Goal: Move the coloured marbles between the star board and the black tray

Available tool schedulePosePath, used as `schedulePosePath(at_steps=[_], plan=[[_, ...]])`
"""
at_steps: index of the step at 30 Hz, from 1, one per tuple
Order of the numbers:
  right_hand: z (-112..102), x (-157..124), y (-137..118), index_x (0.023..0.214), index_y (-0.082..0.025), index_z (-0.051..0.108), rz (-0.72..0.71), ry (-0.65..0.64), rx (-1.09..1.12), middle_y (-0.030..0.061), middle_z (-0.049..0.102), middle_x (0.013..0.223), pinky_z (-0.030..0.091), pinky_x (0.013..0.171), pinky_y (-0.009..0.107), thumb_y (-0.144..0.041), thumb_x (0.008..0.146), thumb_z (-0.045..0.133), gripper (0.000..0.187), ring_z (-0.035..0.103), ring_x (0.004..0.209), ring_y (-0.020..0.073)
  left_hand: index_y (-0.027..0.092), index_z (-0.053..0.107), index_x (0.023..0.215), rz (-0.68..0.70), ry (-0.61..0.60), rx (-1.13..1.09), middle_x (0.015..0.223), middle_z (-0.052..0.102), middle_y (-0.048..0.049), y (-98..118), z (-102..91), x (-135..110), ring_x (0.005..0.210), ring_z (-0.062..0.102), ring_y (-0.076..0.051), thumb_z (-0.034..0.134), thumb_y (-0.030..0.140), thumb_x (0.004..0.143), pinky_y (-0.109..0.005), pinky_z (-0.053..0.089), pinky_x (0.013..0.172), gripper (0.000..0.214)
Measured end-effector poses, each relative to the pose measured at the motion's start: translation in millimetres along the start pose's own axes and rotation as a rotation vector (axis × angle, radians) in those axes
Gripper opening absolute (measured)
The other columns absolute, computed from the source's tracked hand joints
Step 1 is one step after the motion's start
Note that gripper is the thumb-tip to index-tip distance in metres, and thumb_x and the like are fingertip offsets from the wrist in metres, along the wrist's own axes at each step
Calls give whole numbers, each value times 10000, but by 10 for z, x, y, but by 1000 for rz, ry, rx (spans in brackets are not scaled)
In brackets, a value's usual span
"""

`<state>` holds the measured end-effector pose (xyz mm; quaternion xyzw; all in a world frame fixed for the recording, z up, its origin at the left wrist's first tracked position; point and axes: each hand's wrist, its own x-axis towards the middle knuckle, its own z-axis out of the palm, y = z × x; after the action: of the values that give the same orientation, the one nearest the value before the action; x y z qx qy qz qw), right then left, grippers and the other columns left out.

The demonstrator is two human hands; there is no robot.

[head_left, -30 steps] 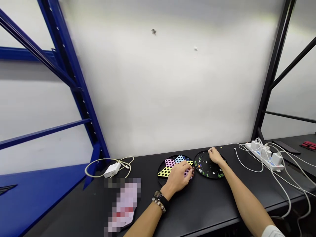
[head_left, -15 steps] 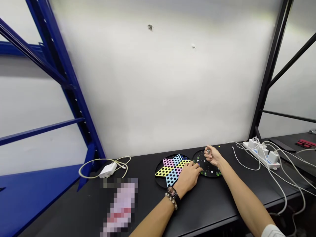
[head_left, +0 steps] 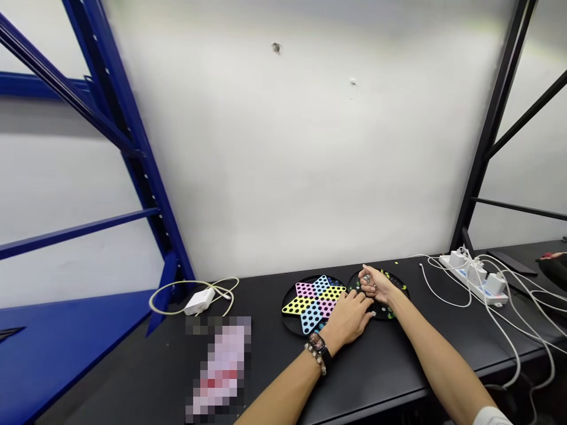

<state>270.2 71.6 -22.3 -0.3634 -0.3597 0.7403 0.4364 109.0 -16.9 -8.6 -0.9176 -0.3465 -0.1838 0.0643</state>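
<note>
A star-shaped Chinese checkers board [head_left: 305, 304] in pink, blue and yellow, with rows of dark holes, lies in a round black tray. My left hand [head_left: 351, 316] rests across its right side, fingers bent toward the neighbouring tray. A small shiny marble [head_left: 374, 314] shows at its thumb tip, seemingly pinched there. Above the second round black tray [head_left: 405, 289], my right hand [head_left: 376, 284] is turned up with curled fingers around glass marbles [head_left: 367, 278]; how many is hidden. Green and yellow-swirled marbles lie scattered in that tray.
A white power strip [head_left: 476, 280] with plugged-in adapters and trailing white cables is on the right. On the left lie a white charger [head_left: 199, 301] with a looped cable and a pixelated pinkish item [head_left: 224, 366]. Blue rack posts [head_left: 146, 159] stand left; another person's hand [head_left: 553, 255] appears far right.
My right hand has moved left and lower, closer to my left hand. My left hand has shifted slightly right. The view has turned a little, and another person's hand has appeared at the right edge.
</note>
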Motion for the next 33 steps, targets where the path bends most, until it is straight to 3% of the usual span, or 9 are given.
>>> schedulePosePath(at_steps=[5, 8, 13, 16, 22, 26, 29, 31, 33], plan=[[-82, 5, -24, 754, -179, 491, -40, 127, 51, -74, 417, 496, 85, 339, 160, -418, 934, 441, 304, 224, 327, 31, 212, 633, 938, 0, -51, -57, 946, 660, -62, 178, 171, 207, 896, 611, -230, 453, 334, 959, -385, 440, 803, 220], [-107, -14, -57, 759, -178, 495, -26, 111, 55, -70, 428, 499, 95, 330, 152, -430, 944, 424, 320, 219, 327, 30, 209, 620, 912, 5, -39, -110, 920, 652, -49, 156, 158, 222, 869, 617, -212, 443, 316, 965, -349, 448, 767, 214], [46, -36, 14, 729, -182, 491, 126, -26, -61, -76, 395, 441, 117, 321, 143, -513, 939, 434, 396, 251, 318, 41, 227, 578, 1008, -119, 174, -191, 1027, 628, -40, -71, -51, 149, 916, 592, -190, 418, 290, 984, -314, 449, 774, 174], [242, -52, 123, 706, -199, 451, 221, -127, -66, -95, 338, 408, 144, 334, 138, -533, 912, 487, 394, 245, 319, 42, 221, 569, 996, -194, 229, -128, 1009, 627, -40, -173, -146, 131, 924, 572, -208, 478, 258, 954, -339, 446, 795, 108], [452, -124, 211, 710, -198, 453, 137, -111, -113, -97, 368, 466, 84, 345, 165, -459, 898, 514, 327, 158, 326, 26, 242, 579, 1014, -193, 344, -100, 1064, 619, -33, -471, -442, -87, 991, 570, -208, 521, 261, 920, -352, 441, 865, 112], [700, -115, 296, 625, -211, 383, -55, -8, -407, -94, 323, 457, 100, 373, 198, -499, 879, 516, 406, 153, 351, 42, 235, 585, 976, -344, 495, -111, 1007, 631, -30, -920, -720, -464, 949, 593, -199, 460, 285, 936, -331, 452, 862, 140], [1175, -38, 492, 552, -193, 396, -261, 49, -621, -61, 366, 476, 228, 441, 207, -448, 844, 586, 432, 297, 427, 64, 223, 581, 914, -460, 630, -105, 928, 625, -27, -1175, -835, -700, 881, 596, -189, 425, 297, 940, -316, 466, 814, 175], [1542, 16, 668, 522, -178, 454, -501, 32, -959, -26, 442, 510, 321, 537, 225, -400, 850, 588, 419, 426, 527, 98, 215, 579, 875, -477, 717, -113, 885, 618, -26, -1236, -862, -774, 840, 594, -182, 411, 304, 941, -307, 473, 786, 201], [1842, 53, 838, 627, -178, 554, -618, 40, -1250, 11, 570, 626, 368, 594, 255, -333, 870, 551, 288, 526, 607, 141, 209, 578, 840, -453, 778, -134, 856, 611, -25, -1222, -868, -789, 816, 589, -176, 407, 303, 942, -304, 475, 771, 220]])
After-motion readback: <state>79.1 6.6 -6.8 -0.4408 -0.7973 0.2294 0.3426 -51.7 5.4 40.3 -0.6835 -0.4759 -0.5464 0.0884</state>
